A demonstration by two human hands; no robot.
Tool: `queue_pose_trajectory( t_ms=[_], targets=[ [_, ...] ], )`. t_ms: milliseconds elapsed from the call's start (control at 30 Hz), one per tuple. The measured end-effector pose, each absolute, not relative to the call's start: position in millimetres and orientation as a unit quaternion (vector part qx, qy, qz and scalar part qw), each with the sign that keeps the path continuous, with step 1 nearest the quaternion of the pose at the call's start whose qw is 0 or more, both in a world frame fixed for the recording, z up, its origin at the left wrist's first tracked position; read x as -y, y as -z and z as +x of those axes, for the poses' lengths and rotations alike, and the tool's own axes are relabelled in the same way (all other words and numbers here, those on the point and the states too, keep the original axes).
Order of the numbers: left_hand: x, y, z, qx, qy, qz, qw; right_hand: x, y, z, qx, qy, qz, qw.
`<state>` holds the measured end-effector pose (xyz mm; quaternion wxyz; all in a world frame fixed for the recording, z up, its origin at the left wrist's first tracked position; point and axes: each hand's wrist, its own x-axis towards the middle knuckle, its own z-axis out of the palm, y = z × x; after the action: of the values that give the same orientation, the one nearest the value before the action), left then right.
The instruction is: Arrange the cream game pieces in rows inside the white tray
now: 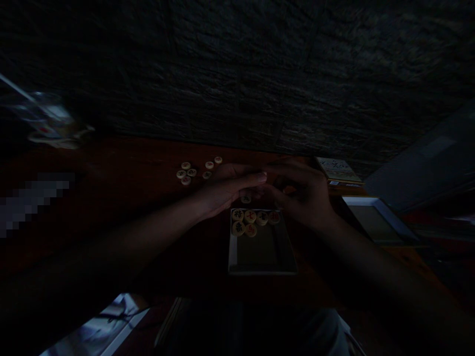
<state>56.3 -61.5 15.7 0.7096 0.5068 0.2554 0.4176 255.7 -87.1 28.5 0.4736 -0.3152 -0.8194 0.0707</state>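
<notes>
Dark reddish tabletop (111, 160) in very low light, and we're right over the action: the left hand (226, 190) and right hand (302, 195) meet just above the far end of a shallow white tray (262, 270). The left hand's fingers (247, 178) reach long and nearly flat toward the right, while the right hand's fingers (284, 170) curl in close over them, leaving only a narrow gap, and we can't tell whether either hand is holding anything. Six xiangqi pieces (250, 216) crowd the tray's far end, a lone piece (245, 199) lies under the left hand just beyond the rim, and a loose scatter of pieces (192, 172) sits out on the wood past the left hand. These look like light, stiff discs, and their smooth faces could slip, so we'd judge the rims the place to take hold, between thumb and fingertip. Dim light hides most of the carved characters, and something small and orange-brown between the hands can't be made out. Over to the right are a booklet (338, 170) and a white-edged frame (378, 222), while a blurred glass (48, 116) at upper left is hard to read.
</notes>
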Motion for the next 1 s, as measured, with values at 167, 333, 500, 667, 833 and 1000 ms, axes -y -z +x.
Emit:
queue_pose_trajectory(
  t_ms=[167,333,500,667,833,1000],
  targets=[
    [59.2,-13.7,56.0,-0.239,-0.412,0.509,0.717,87.3,-28.6,255.2,0.821,-0.060,-0.318,0.470],
    [59.1,-13.6,56.8,-0.248,-0.416,0.502,0.717,88.4,-28.7,254.6,0.820,-0.076,-0.319,0.470],
    [58.9,-13.4,56.8,-0.247,-0.416,0.503,0.716,88.5,-28.6,255.0,0.817,-0.083,-0.331,0.465],
    [59.6,-14.9,55.7,-0.237,-0.408,0.507,0.721,87.2,-26.2,256.0,0.817,-0.081,-0.320,0.472],
    [61.6,-18.1,56.1,-0.256,-0.411,0.502,0.717,86.9,-25.8,256.6,0.818,-0.084,-0.312,0.477],
    [61.9,-18.1,56.0,-0.255,-0.411,0.502,0.717,87.3,-28.2,255.9,0.817,-0.095,-0.312,0.476]
  ],
)
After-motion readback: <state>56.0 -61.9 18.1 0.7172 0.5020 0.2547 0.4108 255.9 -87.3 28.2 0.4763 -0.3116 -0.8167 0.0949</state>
